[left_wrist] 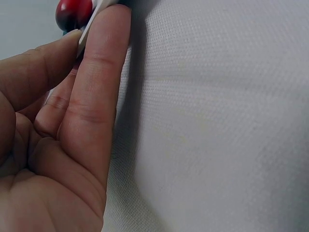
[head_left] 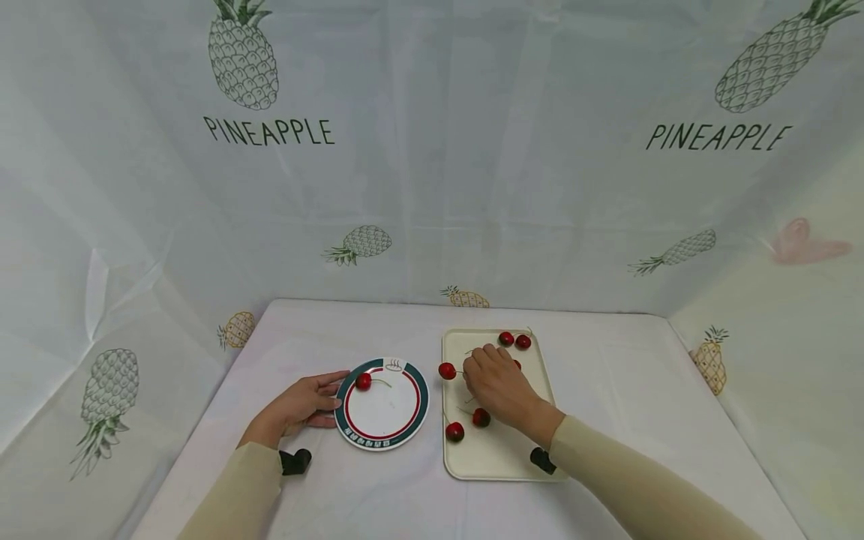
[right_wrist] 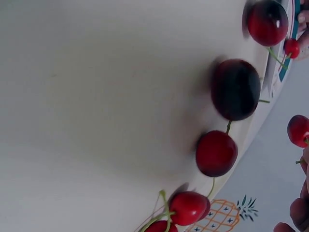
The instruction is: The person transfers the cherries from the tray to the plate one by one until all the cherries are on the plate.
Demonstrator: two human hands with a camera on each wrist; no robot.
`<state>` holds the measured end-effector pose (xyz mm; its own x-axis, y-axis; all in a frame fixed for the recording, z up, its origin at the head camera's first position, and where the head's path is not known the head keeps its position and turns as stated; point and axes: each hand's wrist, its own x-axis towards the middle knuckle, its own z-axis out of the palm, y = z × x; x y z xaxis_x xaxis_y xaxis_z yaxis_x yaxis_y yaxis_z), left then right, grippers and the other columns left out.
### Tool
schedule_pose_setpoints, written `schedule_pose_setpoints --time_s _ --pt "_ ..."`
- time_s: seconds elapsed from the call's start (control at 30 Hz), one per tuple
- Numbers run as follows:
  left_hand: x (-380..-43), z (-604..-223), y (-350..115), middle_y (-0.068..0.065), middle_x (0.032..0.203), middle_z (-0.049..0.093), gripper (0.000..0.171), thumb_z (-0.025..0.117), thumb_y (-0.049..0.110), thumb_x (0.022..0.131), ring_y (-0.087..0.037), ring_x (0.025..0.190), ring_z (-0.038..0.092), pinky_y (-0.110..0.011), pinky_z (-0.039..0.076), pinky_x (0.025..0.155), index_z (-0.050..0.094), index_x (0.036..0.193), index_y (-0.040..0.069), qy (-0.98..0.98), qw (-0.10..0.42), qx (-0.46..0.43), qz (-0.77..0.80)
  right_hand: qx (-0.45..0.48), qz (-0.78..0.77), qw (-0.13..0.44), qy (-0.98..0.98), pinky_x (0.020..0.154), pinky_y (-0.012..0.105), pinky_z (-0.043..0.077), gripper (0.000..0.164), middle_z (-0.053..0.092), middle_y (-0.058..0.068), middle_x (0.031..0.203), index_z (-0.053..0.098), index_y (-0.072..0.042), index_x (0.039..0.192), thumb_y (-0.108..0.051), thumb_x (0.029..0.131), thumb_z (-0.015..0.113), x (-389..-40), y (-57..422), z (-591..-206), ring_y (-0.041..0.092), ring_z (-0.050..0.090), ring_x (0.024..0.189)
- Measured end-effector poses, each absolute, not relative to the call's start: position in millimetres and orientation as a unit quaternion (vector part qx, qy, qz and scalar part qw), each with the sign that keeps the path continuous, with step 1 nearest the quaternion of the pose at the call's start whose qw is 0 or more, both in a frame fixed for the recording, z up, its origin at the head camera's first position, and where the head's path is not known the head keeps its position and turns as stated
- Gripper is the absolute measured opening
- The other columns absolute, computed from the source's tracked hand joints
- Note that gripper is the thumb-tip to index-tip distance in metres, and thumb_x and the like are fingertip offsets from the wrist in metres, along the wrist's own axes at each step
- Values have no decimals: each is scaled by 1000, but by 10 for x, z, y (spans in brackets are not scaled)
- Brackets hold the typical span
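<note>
My left hand (head_left: pixel 300 405) grips the near-left rim of a round plate (head_left: pixel 418 420) with a green and red border. In the left wrist view, the thumb and a finger (left_wrist: pixel 91 87) pinch the plate's thin edge. One cherry (head_left: pixel 363 382) with a stem lies on the plate. Over the cream tray (head_left: pixel 499 465), my right hand (head_left: pixel 499 382) pinches the stem of a cherry (right_wrist: pixel 298 130), which hangs off the tray surface near its left edge. Several other cherries (head_left: pixel 481 418) lie in the tray, some partly hidden by the hand.
The plate stands left of the tray on a table with a white cloth (head_left: pixel 310 495). Behind hangs a white curtain (head_left: pixel 499 172) printed with pineapples. Black wrist camera mounts (head_left: pixel 295 462) stick out at both wrists.
</note>
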<state>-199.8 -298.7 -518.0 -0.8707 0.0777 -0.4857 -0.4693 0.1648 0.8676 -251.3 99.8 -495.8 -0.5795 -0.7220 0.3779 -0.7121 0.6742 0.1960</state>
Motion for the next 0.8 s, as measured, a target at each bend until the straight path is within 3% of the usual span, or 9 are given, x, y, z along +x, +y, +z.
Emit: schedule_pose_setpoints --time_s 0.33,0.6,0.8 --pt "-2010 -5210 -2984 -22 155 55 63 65 -5 99 -25 94 77 -43 67 81 50 158 14 738 207 -147 626 402 -50 196 -893 76 31 44 17 57 2 90 63 -11 101 -27 104 66 -2541 642 -4971 21 47 87" --pt "-2011 -5235 -3004 -22 155 55 64 66 -5 99 -26 93 77 -43 67 79 50 158 14 735 208 -145 629 423 -83 178 -885 79 31 46 12 59 2 96 64 -13 107 -23 104 68 -2561 246 -5000 21 49 93" --pt "-2021 -5208 -2986 -21 157 53 65 67 -4 99 -25 92 76 -42 67 80 49 159 14 737 216 -141 625 420 -106 159 -887 83 30 48 20 60 0 103 64 -14 116 -30 105 68 -2608 5 -5044 19 49 98"
